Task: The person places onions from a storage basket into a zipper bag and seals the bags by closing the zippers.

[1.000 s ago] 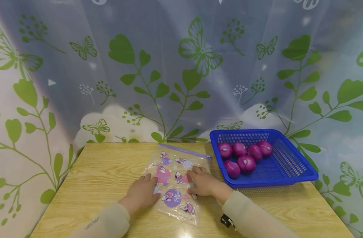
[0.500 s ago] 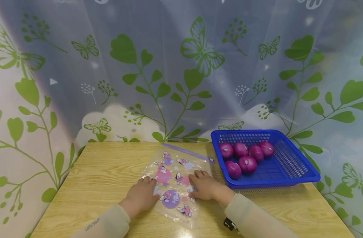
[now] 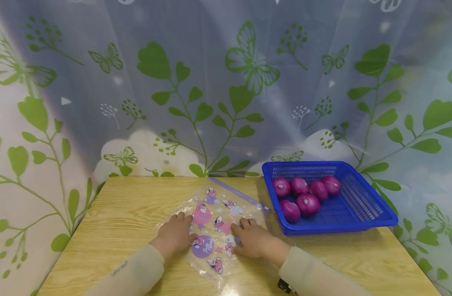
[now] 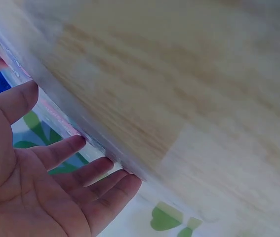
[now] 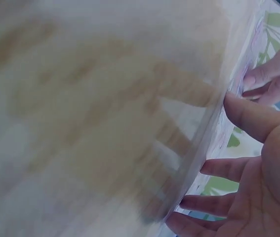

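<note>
A clear plastic zip bag with pink and purple cartoon prints lies flat and slanted on the table. Its purple zip strip runs along the far side, one end near the blue basket. My left hand rests on the left part of the bag, fingers extended. On the right part, my right hand touches it with fingertips spread and slightly bent. In the left wrist view, the left hand's fingertips meet the surface; the right wrist view has the right hand touching down likewise.
At the back right stands a blue plastic basket holding several red onions. The wood-grain table ends at a curtain printed with leaves and butterflies.
The bag has turned clockwise under my hands: its zip end has shifted right and nearer, its near corner left. Both hands have moved slightly along with it.
</note>
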Motion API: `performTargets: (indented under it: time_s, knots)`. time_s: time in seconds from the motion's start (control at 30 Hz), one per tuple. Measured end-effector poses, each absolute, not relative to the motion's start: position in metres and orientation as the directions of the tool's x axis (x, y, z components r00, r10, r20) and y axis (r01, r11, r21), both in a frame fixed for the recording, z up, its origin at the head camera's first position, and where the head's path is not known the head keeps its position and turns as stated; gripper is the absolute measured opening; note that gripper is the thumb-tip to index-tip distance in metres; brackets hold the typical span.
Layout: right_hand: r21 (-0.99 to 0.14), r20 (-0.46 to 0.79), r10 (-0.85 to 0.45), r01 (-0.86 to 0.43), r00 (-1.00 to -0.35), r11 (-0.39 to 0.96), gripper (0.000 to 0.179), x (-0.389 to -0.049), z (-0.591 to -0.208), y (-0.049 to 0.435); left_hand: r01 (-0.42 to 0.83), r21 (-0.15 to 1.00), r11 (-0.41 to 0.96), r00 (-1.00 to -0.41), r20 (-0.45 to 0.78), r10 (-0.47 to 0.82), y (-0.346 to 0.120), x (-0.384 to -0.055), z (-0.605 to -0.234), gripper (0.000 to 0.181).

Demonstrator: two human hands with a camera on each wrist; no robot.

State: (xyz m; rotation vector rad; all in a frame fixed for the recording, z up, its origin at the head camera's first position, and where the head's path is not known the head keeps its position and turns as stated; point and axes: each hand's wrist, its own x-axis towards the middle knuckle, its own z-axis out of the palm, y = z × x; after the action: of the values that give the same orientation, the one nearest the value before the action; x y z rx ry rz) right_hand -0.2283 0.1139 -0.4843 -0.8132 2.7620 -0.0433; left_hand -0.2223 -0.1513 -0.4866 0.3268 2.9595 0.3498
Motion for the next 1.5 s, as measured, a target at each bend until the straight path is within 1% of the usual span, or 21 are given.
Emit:
performTargets:
  time_s: [0.3, 0.47, 0.63, 0.77, 0.97, 1.13, 1.3, 1.5]
  knots:
    - [-0.037, -0.228, -0.544, -0.551, -0.807, 0.833, 0.076, -0.218, -0.482, 0.105, 0.172, 0.261, 0.950, -0.964, -0.155, 0.217, -0.155, -0.232, -0.485, 0.066]
    - [-0.005, -0.218, -0.558, -0.571, -0.800, 0.821, 0.075, -0.213, -0.481, 0.101, 0.182, 0.252, 0.950, -0.960, -0.165, 0.227, -0.157, -0.236, -0.484, 0.066]
    - [-0.006, -0.212, -0.560, -0.572, -0.801, 0.820, 0.074, -0.209, -0.479, 0.099, 0.198, 0.255, 0.946, -0.957, -0.160, 0.243, -0.160, -0.240, -0.483, 0.064]
    - [-0.030, -0.204, -0.570, -0.577, -0.796, 0.816, 0.073, -0.211, -0.479, 0.099, 0.204, 0.263, 0.943, -0.956, -0.156, 0.250, -0.162, -0.241, -0.484, 0.064]
    - [-0.089, -0.181, -0.564, -0.558, -0.805, 0.825, 0.069, -0.227, -0.481, 0.108, 0.222, 0.269, 0.937, -0.959, -0.113, 0.259, -0.160, -0.231, -0.483, 0.064]
    - [-0.183, -0.141, -0.555, -0.529, -0.820, 0.829, 0.068, -0.240, -0.479, 0.116, 0.242, 0.268, 0.933, -0.960, -0.073, 0.270, -0.153, -0.214, -0.484, 0.061]
    - [-0.268, -0.138, -0.550, -0.504, -0.824, 0.821, 0.066, -0.249, -0.481, 0.123, 0.234, 0.268, 0.935, -0.962, -0.074, 0.262, -0.144, -0.195, -0.481, 0.063]
    - [-0.269, -0.158, -0.531, -0.481, -0.833, 0.835, 0.067, -0.255, -0.484, 0.126, 0.195, 0.230, 0.954, -0.971, -0.092, 0.220, -0.138, -0.181, -0.477, 0.067]
